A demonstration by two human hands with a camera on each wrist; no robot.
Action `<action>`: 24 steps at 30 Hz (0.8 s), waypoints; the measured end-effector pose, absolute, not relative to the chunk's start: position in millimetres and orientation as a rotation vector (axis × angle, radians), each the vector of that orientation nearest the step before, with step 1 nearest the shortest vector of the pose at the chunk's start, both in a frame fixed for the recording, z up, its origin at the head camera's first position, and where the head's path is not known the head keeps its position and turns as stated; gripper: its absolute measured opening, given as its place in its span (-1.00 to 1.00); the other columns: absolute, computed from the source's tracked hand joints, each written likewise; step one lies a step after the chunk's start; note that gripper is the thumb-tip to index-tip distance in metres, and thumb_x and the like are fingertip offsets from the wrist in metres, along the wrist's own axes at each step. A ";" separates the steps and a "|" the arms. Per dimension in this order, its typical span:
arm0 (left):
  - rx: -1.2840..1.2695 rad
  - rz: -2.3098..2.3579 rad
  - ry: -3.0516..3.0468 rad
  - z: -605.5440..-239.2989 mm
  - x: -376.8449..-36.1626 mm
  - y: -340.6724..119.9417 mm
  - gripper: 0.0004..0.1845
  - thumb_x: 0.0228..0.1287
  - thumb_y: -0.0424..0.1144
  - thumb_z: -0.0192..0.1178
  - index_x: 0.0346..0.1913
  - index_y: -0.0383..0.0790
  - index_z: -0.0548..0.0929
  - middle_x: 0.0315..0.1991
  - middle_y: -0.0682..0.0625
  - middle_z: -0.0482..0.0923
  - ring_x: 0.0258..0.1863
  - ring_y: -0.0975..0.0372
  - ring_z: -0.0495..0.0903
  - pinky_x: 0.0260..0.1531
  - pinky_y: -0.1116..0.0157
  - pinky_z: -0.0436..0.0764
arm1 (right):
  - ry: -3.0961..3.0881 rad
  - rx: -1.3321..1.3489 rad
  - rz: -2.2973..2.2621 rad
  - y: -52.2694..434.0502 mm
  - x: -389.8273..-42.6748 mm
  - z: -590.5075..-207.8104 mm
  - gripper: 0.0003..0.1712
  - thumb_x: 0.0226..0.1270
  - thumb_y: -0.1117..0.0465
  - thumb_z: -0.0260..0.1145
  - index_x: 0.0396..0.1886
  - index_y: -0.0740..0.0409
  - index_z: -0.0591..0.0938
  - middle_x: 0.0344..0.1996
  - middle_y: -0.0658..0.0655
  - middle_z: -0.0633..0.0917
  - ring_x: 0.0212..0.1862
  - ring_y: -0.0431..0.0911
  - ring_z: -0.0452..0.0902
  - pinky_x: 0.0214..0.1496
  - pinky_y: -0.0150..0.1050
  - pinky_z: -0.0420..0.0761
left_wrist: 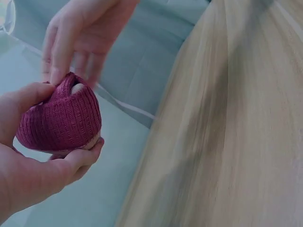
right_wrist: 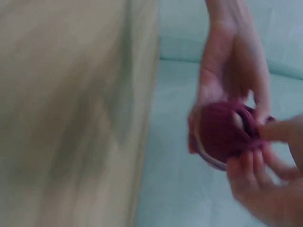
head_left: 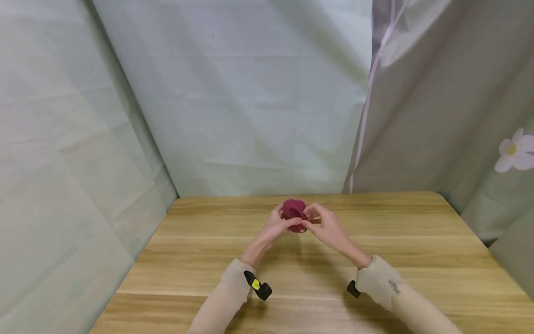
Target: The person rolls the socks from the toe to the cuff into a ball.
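Observation:
A dark red knitted bundle (head_left: 294, 211), rolled like a sock ball with a pale lining at its opening, is held just above the wooden table (head_left: 417, 241) near its far edge. My left hand (head_left: 288, 223) cups the knitted bundle (left_wrist: 61, 118), thumb on its side and fingers curled beneath. My right hand (head_left: 306, 221) meets it from the right and pinches the folded rim at the opening. In the left wrist view the right hand's fingertips (left_wrist: 56, 75) touch the top of the bundle. The right wrist view is blurred; there the bundle (right_wrist: 221, 132) sits between both hands.
Pale green cloth walls (head_left: 250, 106) close in the table at the back and left. A grey curtain with a white flower (head_left: 514, 150) hangs on the right. Small black devices (head_left: 258, 286) are strapped at both wrists. Bare wood stretches on all sides of the hands.

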State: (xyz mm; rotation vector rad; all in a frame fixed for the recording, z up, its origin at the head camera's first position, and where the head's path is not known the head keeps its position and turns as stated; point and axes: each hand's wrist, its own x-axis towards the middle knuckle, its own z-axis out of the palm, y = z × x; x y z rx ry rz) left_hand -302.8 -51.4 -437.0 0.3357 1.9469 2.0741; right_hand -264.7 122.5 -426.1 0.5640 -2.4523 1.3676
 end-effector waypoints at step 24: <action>0.670 1.344 3.052 -448.3 -298.6 -39.4 -0.23 -0.09 -0.50 0.44 0.21 -0.19 0.30 -0.02 -0.36 0.49 -0.09 -0.09 0.53 -0.16 0.00 0.61 | -2.355 0.373 1.705 116.7 -266.0 -451.8 -0.86 0.45 0.38 0.08 -0.24 0.33 0.57 -0.35 0.28 0.70 -0.29 0.00 0.66 -0.23 -0.26 0.68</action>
